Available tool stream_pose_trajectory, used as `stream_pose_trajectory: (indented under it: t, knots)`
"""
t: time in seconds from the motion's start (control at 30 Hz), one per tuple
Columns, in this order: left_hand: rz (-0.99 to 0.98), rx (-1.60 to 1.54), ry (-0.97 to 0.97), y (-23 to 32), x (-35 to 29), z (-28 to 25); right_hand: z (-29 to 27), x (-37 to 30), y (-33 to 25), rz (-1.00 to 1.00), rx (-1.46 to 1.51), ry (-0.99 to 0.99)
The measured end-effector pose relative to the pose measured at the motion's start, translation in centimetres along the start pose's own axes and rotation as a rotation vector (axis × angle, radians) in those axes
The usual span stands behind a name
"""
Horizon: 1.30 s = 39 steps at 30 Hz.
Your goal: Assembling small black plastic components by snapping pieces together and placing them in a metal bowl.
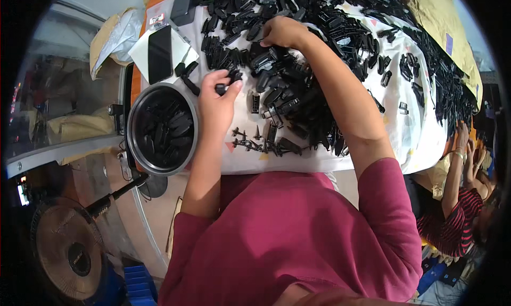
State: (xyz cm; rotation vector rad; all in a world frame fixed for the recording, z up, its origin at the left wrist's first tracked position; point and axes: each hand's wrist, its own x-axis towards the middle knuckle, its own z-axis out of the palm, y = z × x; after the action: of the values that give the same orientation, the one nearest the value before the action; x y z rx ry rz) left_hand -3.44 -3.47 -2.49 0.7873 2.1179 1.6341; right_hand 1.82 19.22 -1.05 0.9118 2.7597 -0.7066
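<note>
My left hand [217,101] is closed round a small black plastic part [221,89], whose ends stick out between the thumb and fingers. It is over the white cloth, between a bowl and the heap. My right hand [285,33] reaches farther out, fingers bent down and together at the edge of the heap of black plastic parts [282,74]. Dark pieces lie right under its thumb; what its fingertips hold is hidden. Nearer my body, several small black pronged pieces [250,144] lie loose on the cloth.
At the left, a metal bowl [195,126] holds more black parts. A phone [160,55] rests on a white box [137,51] behind it. Black parts cover much of the white cloth [234,165]. A fan [69,253] stands lower left; another person [452,215] sits at right.
</note>
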Motion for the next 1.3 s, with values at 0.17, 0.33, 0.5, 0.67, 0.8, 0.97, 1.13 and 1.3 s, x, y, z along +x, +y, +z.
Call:
stream_pose_trajectory:
  t: [0.17, 0.33, 0.5, 0.67, 0.8, 0.97, 1.13, 1.3]
  knots:
    - [-0.254, -0.296, -0.144, 0.6, -1.2, -2.0, -2.3, -7.1, 2.1, -0.143, 0.011, 0.183]
    - [-0.253, -0.552, -0.143, 1.2, -1.8, -0.2, -0.4, -12.8, 2.4, -0.173, -0.298, 0.154]
    - [-0.273, -0.512, -0.262, 1.8, -2.5, 0.4, -0.7, -13.9, 2.4, -0.186, -0.194, 0.273]
    - [-0.230, -0.640, -0.406, 3.1, -3.4, 1.8, -0.5, -15.1, -1.8, -0.155, 0.459, 0.468]
    - [-0.200, -0.616, -0.446, 4.0, -3.3, 1.5, 0.5, -16.0, -3.3, -0.234, 0.706, 0.368]
    - [-0.384, -0.842, -0.530, 4.1, -2.2, 2.1, 0.4, -17.7, -2.5, -0.269, 1.091, 0.116]
    - [-0.486, -0.933, -0.538, 5.4, -2.7, 2.3, 1.3, -17.1, -2.2, -0.459, 0.668, 0.589]
    - [-0.264, -0.827, -0.472, 5.7, -3.0, 2.1, 0.6, -18.5, -3.3, -0.263, 0.649, 0.539]
